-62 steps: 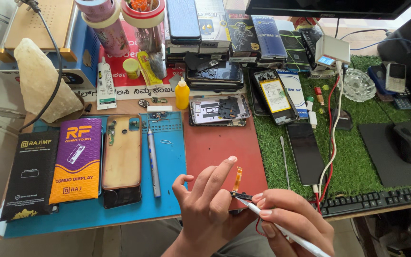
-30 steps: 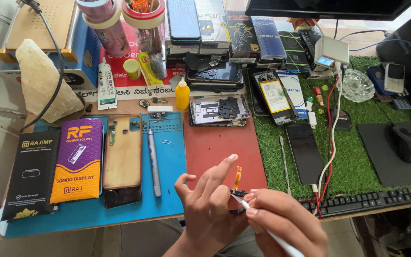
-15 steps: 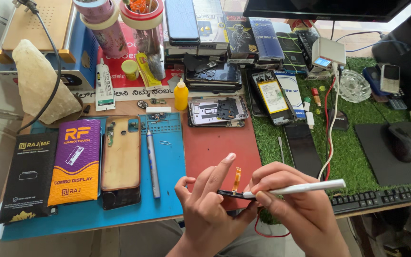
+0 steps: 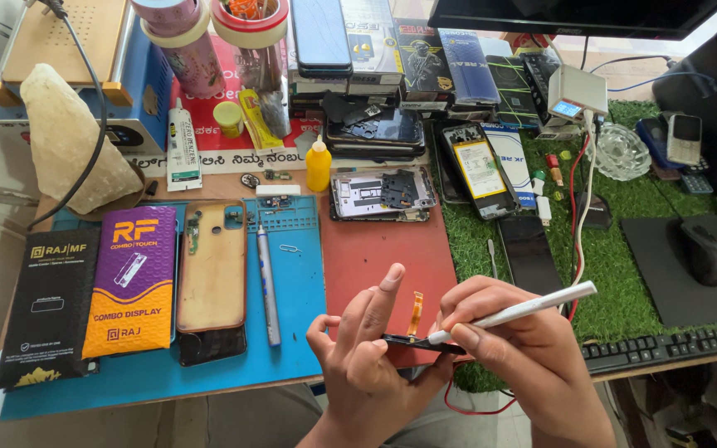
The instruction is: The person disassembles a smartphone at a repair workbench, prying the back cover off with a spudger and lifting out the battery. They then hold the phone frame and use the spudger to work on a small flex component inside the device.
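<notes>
My left hand (image 4: 371,365) pinches a small dark phone part (image 4: 404,339) with an orange flex strip (image 4: 415,312) standing up from it, index finger raised. My right hand (image 4: 520,348) grips a white pen-shaped tool (image 4: 524,310) whose tip touches the dark part. Both hands hover over the near edge of a red mat (image 4: 379,249). On the blue mat (image 4: 300,274) to the left lie a tan phone back cover (image 4: 211,267) and a grey screwdriver (image 4: 267,282).
An opened phone frame (image 4: 382,195) and yellow bottle (image 4: 318,166) lie beyond the red mat. Purple and black display boxes (image 4: 130,282) sit far left. On the green turf at right are a black phone (image 4: 531,253), keyboard (image 4: 653,348), mouse (image 4: 707,253) and red cable (image 4: 574,199).
My right hand turned the white tool from pointing down toward me to lying nearly level, pointing right, with its tip kept on the dark part. My left hand stayed in place.
</notes>
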{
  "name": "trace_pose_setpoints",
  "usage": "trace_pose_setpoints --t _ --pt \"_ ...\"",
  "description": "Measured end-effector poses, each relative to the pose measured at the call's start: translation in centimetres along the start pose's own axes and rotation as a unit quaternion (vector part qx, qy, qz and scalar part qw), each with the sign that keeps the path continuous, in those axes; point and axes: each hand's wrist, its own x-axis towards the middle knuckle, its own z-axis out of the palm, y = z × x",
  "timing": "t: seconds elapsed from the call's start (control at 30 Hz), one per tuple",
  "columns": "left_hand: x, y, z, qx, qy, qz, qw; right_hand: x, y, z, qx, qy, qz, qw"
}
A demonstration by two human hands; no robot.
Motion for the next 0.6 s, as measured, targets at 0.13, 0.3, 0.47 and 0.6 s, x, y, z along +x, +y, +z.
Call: trace_pose_setpoints --t 0.13,0.3,0.47,0.6 --pt "-0.2 0.0 0.2 -0.003 0.018 0.015 1.0 0.1 0.1 -0.1 0.005 -0.005 -0.004 1.0" --pt "-0.6 0.4 0.0 0.005 -0.001 -0.017 1.0 0.4 0.5 -0.3 0.014 -0.014 -0.023 1.0" --pt "-1.0 0.7 0.2 0.026 0.026 -0.003 0.999 -0.2 0.6 -0.2 0.036 0.017 0.019 0.999" --pt "-1.1 0.6 0.2 0.023 0.039 0.01 0.999 -0.6 0.8 0.2 -0.043 -0.001 -0.086 0.995"
